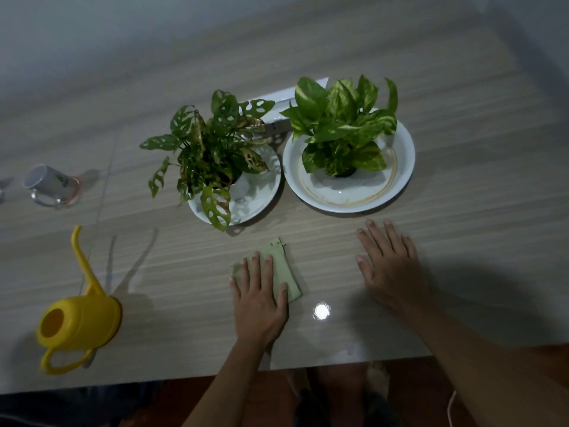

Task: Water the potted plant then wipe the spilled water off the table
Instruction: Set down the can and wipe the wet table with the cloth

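Pressing flat on a green cloth (281, 269), left hand (258, 298) spread, right hand (389, 269) flat on the table (172, 272), grasping nothing

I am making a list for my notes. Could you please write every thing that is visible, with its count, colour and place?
watering can: 1, yellow, near left of the table
glass mug: 1, clear, far left, on its side
potted plants: 2, green, centre, each on a plate
plates: 2, white, side by side
cloth: 1, pale green, folded, near centre
table: 1, light wood grain
left hand: flat on the cloth
right hand: flat on the table
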`<state>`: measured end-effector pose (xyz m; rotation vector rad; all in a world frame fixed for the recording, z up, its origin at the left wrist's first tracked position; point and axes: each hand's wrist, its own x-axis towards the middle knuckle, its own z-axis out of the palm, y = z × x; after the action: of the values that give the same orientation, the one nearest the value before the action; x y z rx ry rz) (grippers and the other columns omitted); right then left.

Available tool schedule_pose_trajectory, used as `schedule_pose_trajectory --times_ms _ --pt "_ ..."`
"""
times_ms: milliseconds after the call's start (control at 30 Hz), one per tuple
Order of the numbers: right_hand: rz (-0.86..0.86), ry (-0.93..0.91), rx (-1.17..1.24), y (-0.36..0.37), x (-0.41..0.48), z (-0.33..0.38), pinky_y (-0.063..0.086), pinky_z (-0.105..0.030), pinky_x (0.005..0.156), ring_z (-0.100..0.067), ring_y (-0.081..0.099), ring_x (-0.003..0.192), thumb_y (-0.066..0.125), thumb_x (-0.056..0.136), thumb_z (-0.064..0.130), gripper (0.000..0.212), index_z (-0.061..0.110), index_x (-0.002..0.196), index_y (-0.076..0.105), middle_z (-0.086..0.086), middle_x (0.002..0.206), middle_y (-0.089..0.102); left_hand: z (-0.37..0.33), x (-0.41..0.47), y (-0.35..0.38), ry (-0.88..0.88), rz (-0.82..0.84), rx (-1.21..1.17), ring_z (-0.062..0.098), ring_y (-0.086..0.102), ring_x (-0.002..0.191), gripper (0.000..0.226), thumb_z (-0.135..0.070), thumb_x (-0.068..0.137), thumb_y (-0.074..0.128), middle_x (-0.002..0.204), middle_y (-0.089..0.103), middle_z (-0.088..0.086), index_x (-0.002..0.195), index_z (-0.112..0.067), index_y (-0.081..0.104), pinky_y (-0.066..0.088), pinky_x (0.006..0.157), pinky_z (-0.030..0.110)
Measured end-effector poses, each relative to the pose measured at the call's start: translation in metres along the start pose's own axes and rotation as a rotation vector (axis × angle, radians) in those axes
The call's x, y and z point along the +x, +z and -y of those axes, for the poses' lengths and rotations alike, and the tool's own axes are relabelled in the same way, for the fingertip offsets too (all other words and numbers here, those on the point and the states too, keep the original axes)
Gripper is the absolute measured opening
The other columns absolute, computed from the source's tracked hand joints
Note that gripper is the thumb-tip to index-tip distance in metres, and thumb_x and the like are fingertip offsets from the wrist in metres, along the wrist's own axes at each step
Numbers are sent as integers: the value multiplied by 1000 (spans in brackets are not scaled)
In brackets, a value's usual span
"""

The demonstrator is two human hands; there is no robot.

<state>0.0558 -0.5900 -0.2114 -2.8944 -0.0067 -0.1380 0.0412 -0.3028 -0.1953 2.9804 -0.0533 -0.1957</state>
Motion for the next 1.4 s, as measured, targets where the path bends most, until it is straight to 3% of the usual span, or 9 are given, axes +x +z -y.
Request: schedule_pose_trajectory --times_ms 300,733,967,1167,1400 --pt "53 28 -20 -1 2 2 24 -55 116 -30 23 149 40 95 44 59 25 150 36 0 163 27 -55 65 0 -21 -75 -3 41 21 151 67 -47 97 38 164 28 16 156 -13 34 13 121 60" --pt "102 32 -27 4 3 -3 21 -54 116 -26 11 152 33 96 48 59 29 152 28 4 166 15 -101 124 2 -172 -51 -50 45 20 149 70 -48 98 25 164 23 19 158 -12 24 1 121 60" --pt "108 25 -24 4 3 -4 22 -55 116 -27 11 152 32 96 49 61 28 153 26 2 166 16 -113 131 7 -229 -49 -39 47 20 148 71 -46 95 23 163 26 21 157 -11 26 2 120 63" --pt "77 33 -20 4 1 -2 21 -55 117 -25 11 152 35 95 47 60 30 152 27 4 166 16 -88 106 1 -21 -68 -7 46 24 148 66 -44 97 32 162 28 23 156 -15 31 14 120 62" --pt "47 32 115 -10 1 -1 29 -54 114 -29 27 148 41 93 41 58 20 148 40 -3 160 32 -67 -3 17 193 -24 12 42 12 152 67 -45 97 36 167 15 17 159 -21 24 16 120 60"
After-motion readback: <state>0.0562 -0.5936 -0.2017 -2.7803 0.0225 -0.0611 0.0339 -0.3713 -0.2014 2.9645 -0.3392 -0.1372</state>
